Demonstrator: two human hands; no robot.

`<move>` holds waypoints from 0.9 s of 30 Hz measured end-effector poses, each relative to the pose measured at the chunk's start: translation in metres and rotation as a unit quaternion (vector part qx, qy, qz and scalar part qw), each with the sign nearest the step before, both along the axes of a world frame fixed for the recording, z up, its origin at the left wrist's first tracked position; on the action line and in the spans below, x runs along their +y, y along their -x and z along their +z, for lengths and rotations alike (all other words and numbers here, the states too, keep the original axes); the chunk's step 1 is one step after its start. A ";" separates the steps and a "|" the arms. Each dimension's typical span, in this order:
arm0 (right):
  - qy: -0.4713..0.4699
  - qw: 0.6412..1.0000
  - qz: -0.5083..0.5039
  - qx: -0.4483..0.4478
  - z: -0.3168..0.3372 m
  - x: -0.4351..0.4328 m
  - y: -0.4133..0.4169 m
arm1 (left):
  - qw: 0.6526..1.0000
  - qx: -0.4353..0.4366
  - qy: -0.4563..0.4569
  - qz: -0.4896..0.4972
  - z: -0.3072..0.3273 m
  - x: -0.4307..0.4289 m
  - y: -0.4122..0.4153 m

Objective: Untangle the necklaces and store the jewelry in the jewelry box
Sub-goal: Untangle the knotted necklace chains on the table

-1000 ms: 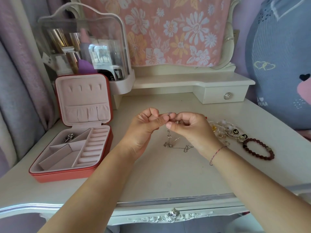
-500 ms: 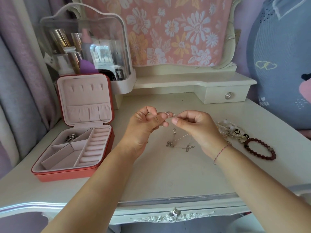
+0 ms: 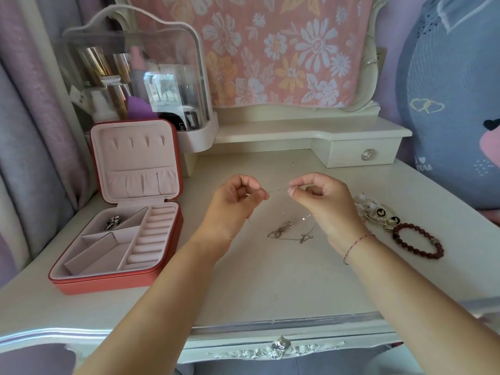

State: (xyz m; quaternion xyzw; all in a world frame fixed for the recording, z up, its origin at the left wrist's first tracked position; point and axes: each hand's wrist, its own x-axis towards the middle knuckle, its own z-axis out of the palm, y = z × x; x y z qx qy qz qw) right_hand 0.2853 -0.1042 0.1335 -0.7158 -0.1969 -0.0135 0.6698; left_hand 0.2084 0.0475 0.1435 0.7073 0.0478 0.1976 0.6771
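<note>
Far left, back of table (image 3: 270, 280): clear plastic case (image 3: 135, 71) with bottles inside, blurred through the plastic.

In front of it: red jewelry box (image 3: 108, 286), open, lid upright, pink lining. One tangled silver piece (image 3: 112, 222) sits in the back-left compartment. Ring rolls along the box's right side.

Centre: left hand (image 3: 232, 209) raised above the table, fingers curled, thumb and forefinger pinching a thin silver chain (image 3: 277, 189). The chain runs taut and nearly level across the gap to the right hand (image 3: 322, 204). Right hand also raised, thumb and forefinger pinching the chain's other end, remaining fingers curled in loosely. Hands apart, not touching.

A fine strand drops from below the left hand toward the table; too thin to trace fully.

Below and between the hands, on the tabletop: two small silver pendants (image 3: 281, 231) on slack chain, lying flat; cannot tell whether they belong to the held chain.

Right wrist: thin red string (image 3: 357, 243).

Just right of the right hand: heap of pearl jewelry (image 3: 376, 212) with black-and-gold charms. Beside it, touching or nearly so, a dark red bead bracelet (image 3: 419, 240), flat on the table.

Back right: small drawer (image 3: 359, 154) with a round knob. Far right: blue plush cushion (image 3: 446, 104).
</note>
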 end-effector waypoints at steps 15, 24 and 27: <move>-0.113 0.983 -0.012 0.143 0.013 -0.007 -0.002 | 0.993 0.038 0.023 0.108 0.002 0.008 -0.002; -0.125 0.979 0.076 0.139 0.013 -0.013 -0.006 | 0.985 -0.024 0.171 -0.006 0.006 0.013 0.000; -0.138 0.979 0.104 0.104 0.015 -0.018 -0.008 | 0.981 -0.049 0.188 -0.013 0.007 0.013 0.001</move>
